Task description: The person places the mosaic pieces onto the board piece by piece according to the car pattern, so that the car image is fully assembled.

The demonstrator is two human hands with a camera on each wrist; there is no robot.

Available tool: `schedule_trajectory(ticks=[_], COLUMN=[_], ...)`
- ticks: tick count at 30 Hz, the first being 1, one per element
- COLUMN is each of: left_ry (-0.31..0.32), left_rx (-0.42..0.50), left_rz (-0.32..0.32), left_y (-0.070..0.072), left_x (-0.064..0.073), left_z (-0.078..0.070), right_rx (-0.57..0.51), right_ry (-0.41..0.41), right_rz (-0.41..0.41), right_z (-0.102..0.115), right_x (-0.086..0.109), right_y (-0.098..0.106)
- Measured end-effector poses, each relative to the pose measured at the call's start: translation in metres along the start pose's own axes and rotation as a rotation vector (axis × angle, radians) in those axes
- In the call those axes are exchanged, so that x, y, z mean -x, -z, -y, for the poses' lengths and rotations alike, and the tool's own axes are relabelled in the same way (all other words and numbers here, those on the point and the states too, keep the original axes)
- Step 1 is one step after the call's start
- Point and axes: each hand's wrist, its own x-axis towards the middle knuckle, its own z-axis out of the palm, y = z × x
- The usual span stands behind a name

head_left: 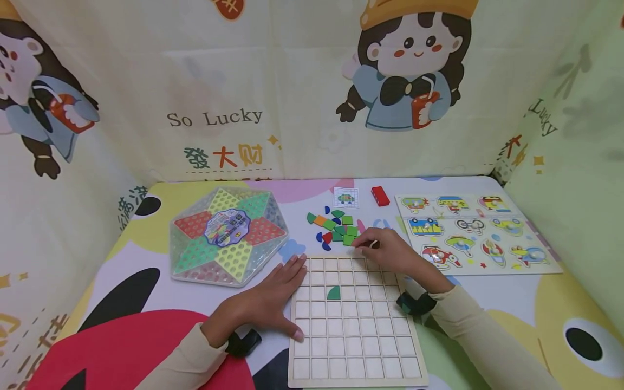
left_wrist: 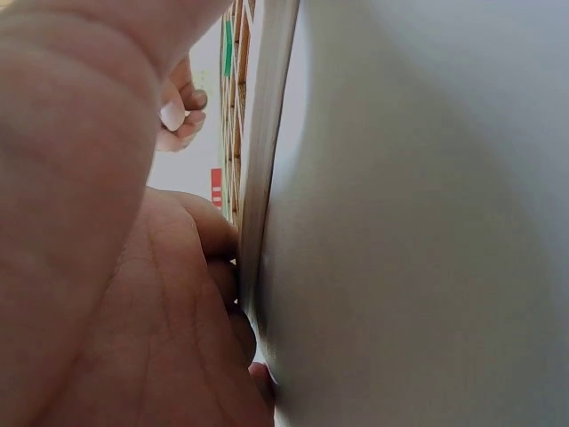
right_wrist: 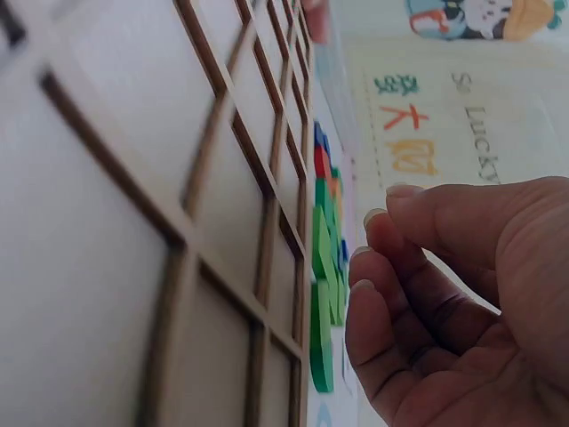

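Observation:
A wooden grid board (head_left: 358, 327) lies in front of me, with one green quarter-circle piece (head_left: 333, 293) in a cell of an upper row. My left hand (head_left: 270, 303) rests along the board's left edge, fingers spread and thumb at the rim. Beyond the far edge, my right hand (head_left: 390, 250) hovers beside a cluster of small flat pieces, nearest the light green squares (head_left: 348, 240). Its fingers are loosely bent toward the thumb, and the right wrist view shows nothing between the fingertips. Among the cluster are an orange piece (head_left: 319, 220), a red piece (head_left: 327, 236) and blue half-circles (head_left: 326, 246).
A hexagonal Chinese checkers board (head_left: 283, 254) lies at the left. Behind the pieces are a pattern card (head_left: 346, 197) and a red block (head_left: 380, 196). A vehicle puzzle board (head_left: 475, 238) occupies the right side. A printed cloth (head_left: 302, 108) hangs behind the table.

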Motion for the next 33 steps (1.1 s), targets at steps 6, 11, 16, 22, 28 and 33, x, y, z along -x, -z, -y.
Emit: schedule_trajectory(ticks=[6,11,16,22,28,33], left_ry=[0.0,0.009,0.007,0.006,0.006,0.003], left_rx=[-0.002,-0.003,-0.008,-0.011,-0.011,-0.004], left_rz=[-0.001,0.003,0.003,0.004,-0.003,-0.007], left_y=[0.0,0.0,0.0,0.001,0.0,0.0], left_x=[0.0,0.0,-0.002,0.0,0.0,0.0], left_z=[0.0,-0.001,-0.002,-0.001,-0.001,-0.001], right_rx=[-0.013,-0.005,0.0,-0.013,-0.027,-0.036], right_ry=[-0.049,-0.09,-0.152,-0.168,-0.144,-0.109], right_rz=[-0.049,-0.05,-0.065,-0.054,-0.053,-0.016], right_z=[-0.007,-0.012,-0.016,-0.016,-0.019,-0.022], right_x=[-0.005,-0.007,-0.009,-0.017,-0.023,-0.025], right_y=[0.007,0.01,0.013,0.013,0.012,0.011])
